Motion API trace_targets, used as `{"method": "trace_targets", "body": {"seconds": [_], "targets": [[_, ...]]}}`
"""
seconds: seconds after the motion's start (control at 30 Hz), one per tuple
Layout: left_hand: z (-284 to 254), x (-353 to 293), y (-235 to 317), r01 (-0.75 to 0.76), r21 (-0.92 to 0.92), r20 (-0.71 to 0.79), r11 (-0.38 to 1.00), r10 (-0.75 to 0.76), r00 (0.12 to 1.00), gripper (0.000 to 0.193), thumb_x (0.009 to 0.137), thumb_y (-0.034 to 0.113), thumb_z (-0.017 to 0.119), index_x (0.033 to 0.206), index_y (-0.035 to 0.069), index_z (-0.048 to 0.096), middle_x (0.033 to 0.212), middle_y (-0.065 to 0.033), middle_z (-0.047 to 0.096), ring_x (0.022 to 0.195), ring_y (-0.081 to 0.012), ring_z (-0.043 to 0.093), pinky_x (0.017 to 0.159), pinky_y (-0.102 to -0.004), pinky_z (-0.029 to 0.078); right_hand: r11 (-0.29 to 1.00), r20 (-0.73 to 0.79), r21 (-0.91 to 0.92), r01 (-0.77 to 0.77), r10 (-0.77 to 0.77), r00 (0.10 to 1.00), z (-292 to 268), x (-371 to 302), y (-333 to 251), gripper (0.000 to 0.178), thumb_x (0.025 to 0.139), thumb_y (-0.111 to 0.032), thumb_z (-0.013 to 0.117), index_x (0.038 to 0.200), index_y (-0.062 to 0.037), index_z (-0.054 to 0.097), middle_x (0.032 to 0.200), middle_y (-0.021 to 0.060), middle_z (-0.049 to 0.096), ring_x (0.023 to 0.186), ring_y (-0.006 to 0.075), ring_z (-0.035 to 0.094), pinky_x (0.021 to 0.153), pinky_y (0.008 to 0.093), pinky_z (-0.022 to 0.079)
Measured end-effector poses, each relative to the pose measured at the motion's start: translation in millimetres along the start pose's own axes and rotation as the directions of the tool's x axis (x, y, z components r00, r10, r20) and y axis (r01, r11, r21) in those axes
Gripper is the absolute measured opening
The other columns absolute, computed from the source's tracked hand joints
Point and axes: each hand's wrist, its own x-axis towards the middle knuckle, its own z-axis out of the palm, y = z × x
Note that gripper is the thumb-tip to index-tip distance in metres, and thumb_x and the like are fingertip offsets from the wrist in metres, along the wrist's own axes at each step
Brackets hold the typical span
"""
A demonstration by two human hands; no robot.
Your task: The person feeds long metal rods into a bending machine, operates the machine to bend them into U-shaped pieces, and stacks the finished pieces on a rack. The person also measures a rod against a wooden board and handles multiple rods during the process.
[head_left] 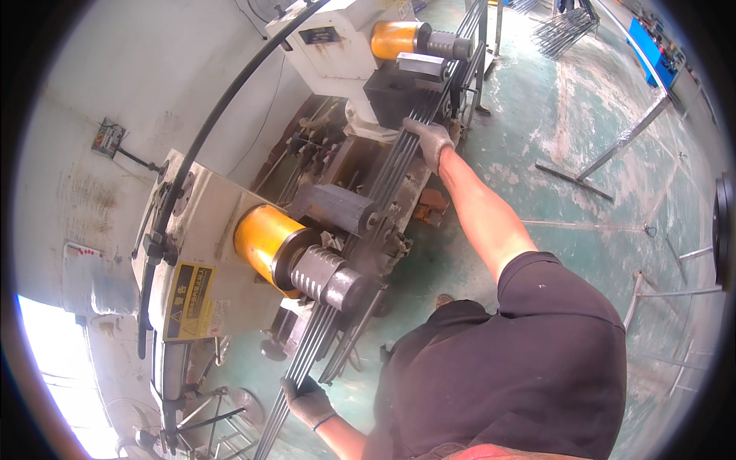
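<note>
A bundle of long thin metal rods (394, 165) runs diagonally from the lower left to the far upper right, passing beneath the machine's ribbed rollers. My left hand (309, 402), in a pale glove, is closed around the rods near their lower-left end. Farther up, my gloved right hand (432, 142) grips the same bundle between the two machine heads, its fingers curled over the rods. Close to my left hand is the near ribbed roller (327, 277), joined to a yellow cylinder (268, 241). A dark block (335, 208) sits beside the rods between my hands.
A second yellow cylinder (395, 40) with a ribbed roller sits on the far white machine head (326, 57). A black hose (222, 107) arches overhead at left. Metal frames (625, 142) stand on the worn green floor at right, with stacked rods (563, 34) farther back.
</note>
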Motion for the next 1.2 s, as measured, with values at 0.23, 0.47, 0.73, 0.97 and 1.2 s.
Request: {"method": "trace_targets", "body": {"seconds": [0.23, 0.47, 0.73, 0.97, 1.2], "targets": [[-3, 10, 1, 0.029, 0.055, 0.094, 0.998, -0.034, 0.995, 0.024, 0.106, 0.021, 0.077, 0.109, -0.002, 0.076, 0.107, -0.0133, 0.08, 0.101, -0.0231, 0.075, 0.099, -0.035, 0.058, 1.0, -0.007, -0.023, 0.021, -0.021, 1.0, -7, 12, 0, 0.033, 0.098, -0.024, 0.081, 0.117, 0.0023, 0.078, 0.102, 0.0081, 0.081, 0.083, 0.0246, 0.078, 0.075, 0.0394, 0.063], [-9, 5, -21, -0.047, 0.267, 0.105, 0.963, 0.019, 0.994, 0.037, 0.114, 0.026, 0.065, 0.134, -0.005, 0.069, 0.127, -0.0172, 0.075, 0.121, -0.0278, 0.071, 0.11, -0.0418, 0.054, 0.981, -0.047, -0.168, -0.097, 0.091, 0.995, 11, 6, -17, 0.031, 0.101, -0.035, 0.078, 0.117, -0.009, 0.082, 0.108, 0.0041, 0.081, 0.096, 0.0185, 0.075, 0.093, 0.0406, 0.06], [11, 0, -12, 0.16, -0.122, 0.122, 0.98, -0.146, 0.982, 0.03, 0.115, 0.025, 0.065, 0.128, -0.001, 0.071, 0.127, -0.0174, 0.076, 0.119, -0.0324, 0.072, 0.11, -0.0489, 0.057, 1.0, 0.034, -0.004, -0.024, 0.025, 0.999, -42, 76, -2, 0.039, 0.099, -0.03, 0.085, 0.123, -0.0003, 0.08, 0.106, 0.0079, 0.082, 0.092, 0.0221, 0.078, 0.088, 0.0371, 0.064], [-21, 10, -5, 0.137, -0.132, 0.05, 0.982, -0.131, 0.99, 0.023, 0.113, 0.017, 0.066, 0.124, -0.002, 0.071, 0.122, -0.0179, 0.078, 0.115, -0.0309, 0.075, 0.107, -0.0451, 0.06, 0.991, 0.037, -0.124, -0.059, 0.064, 0.997, -33, 42, 14, 0.041, 0.099, -0.043, 0.086, 0.117, -0.0081, 0.077, 0.109, 0.0068, 0.08, 0.093, 0.023, 0.078, 0.089, 0.042, 0.066], [-15, -8, -20, -0.047, 0.36, 0.171, 0.932, -0.016, 0.985, 0.035, 0.11, 0.025, 0.067, 0.13, -0.003, 0.07, 0.124, -0.0141, 0.079, 0.113, -0.0281, 0.076, 0.104, -0.0411, 0.058, 0.959, -0.063, -0.279, -0.054, 0.038, 0.997, -15, 34, 3, 0.076, 0.09, -0.057, 0.086, 0.144, -0.0054, 0.072, 0.16, 0.0183, 0.063, 0.148, 0.05, 0.05, 0.113, 0.0839, 0.025]]}}
